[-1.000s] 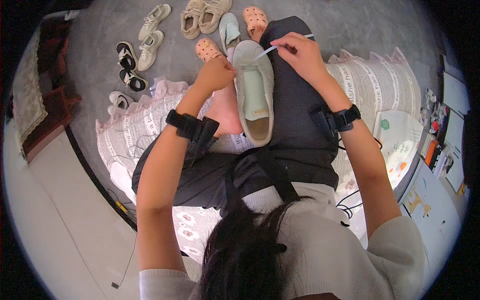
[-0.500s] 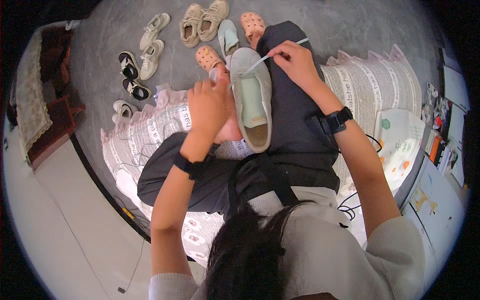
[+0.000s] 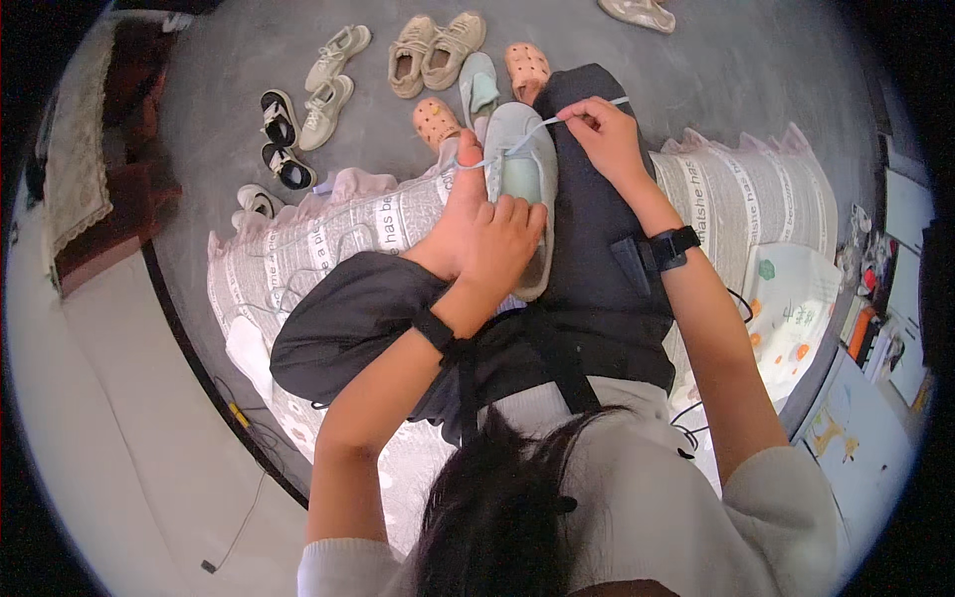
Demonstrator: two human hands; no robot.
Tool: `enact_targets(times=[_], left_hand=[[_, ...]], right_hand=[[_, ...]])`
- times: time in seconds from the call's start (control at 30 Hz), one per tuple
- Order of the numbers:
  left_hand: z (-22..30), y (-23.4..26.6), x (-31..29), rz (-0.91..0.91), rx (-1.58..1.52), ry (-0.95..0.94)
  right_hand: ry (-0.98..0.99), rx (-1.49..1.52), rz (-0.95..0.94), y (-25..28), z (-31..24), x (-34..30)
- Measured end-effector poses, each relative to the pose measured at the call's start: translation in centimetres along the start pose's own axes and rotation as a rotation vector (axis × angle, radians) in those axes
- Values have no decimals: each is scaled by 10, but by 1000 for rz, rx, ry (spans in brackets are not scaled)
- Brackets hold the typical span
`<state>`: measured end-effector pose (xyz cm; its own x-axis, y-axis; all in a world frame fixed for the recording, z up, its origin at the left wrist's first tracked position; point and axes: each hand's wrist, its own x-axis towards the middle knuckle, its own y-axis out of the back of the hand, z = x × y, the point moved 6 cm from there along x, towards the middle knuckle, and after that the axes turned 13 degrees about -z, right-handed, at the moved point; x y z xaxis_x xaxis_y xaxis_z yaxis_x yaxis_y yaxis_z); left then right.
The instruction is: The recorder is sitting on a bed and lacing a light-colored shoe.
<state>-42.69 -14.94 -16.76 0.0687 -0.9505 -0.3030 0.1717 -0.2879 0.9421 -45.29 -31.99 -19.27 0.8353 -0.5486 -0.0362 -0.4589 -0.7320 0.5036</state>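
Note:
A pale grey lace-up shoe [image 3: 543, 171] rests on my lap, its toe pointing away from me. Its light green tongue [image 3: 520, 181] shows in the opening. My left hand [image 3: 499, 244] lies across the opening, fingers curled over the shoe behind the tongue. Between thumb and forefinger, my right hand [image 3: 603, 131] pinches a pale blue shoelace [image 3: 542, 126] beyond the shoe's right side; the lace runs taut to the eyelets. More lace passes on the left by the big toe of my bare foot [image 3: 456, 221].
Beyond my knees, the grey floor holds beige sneakers [image 3: 453, 55], orange clogs [image 3: 436, 121], the other pale shoe [image 3: 478, 88], white sneakers [image 3: 325, 111] and black shoes [image 3: 280, 119]. I sit on a print-covered seat [image 3: 378, 221]. A white patterned cushion [image 3: 791, 298] lies at right.
My left hand has moved right and nearer to me, from beside the shoe's front onto its opening. My right hand still pinches the lace. The view has shifted slightly.

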Motion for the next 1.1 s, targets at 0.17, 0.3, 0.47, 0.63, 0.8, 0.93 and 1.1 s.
enact_targets(times=[0.17,0.3,0.47,0.63,0.8,0.93,1.1], left_hand=[[-13,25,-19,109,-42,-8],[-12,22,-31,243,-167,-105],[-5,21,-38,248,-208,-149],[14,17,-29,201,-120,-166],[5,16,-30,266,-236,-124],[-6,23,-33,349,-339,-74],[-14,50,-34,304,-482,-27]], right_hand=[[-1,-10,-2,1,-3,-3],[-11,-1,-6,0,-1,-3],[-16,-7,-5,-1,-1,-4],[-39,43,-47,4,-1,-6],[-119,100,-159,24,-24,-19],[-313,-107,-422,50,-30,-40],[-229,-171,-488,79,-50,-66]])
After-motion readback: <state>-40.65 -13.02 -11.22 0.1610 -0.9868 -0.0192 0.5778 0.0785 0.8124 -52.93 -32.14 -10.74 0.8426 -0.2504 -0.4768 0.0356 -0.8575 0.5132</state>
